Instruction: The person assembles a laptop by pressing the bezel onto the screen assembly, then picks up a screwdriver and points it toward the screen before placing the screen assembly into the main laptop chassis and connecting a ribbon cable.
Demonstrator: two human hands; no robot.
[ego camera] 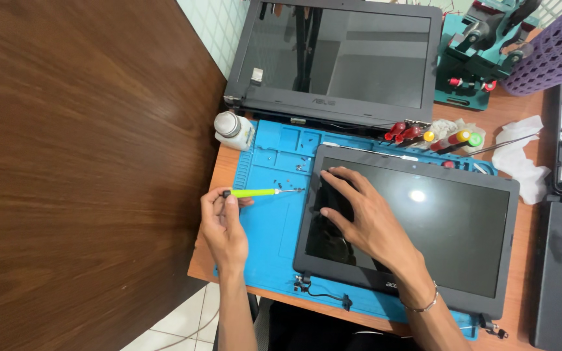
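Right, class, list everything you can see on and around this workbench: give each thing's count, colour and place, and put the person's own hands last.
Laptop screen panel: one, dark grey, flat on the mat, centre.
Repair mat: one, blue, on the wooden bench, with small loose screws in its trays.
Screwdriver: one, lime green handle, tip over the mat beside the panel.
Second screen panel: one, dark grey, propped at the back.
Small bottle: one, white, at the mat's back left corner.
Spare screwdrivers: several, red and yellow handles, behind the panel.
Tissue: white, crumpled, right of the mat.
Basket: one, purple, far right.
Left hand: holds the screwdriver.
Right hand: pressed flat on the panel; bracelet at the wrist.
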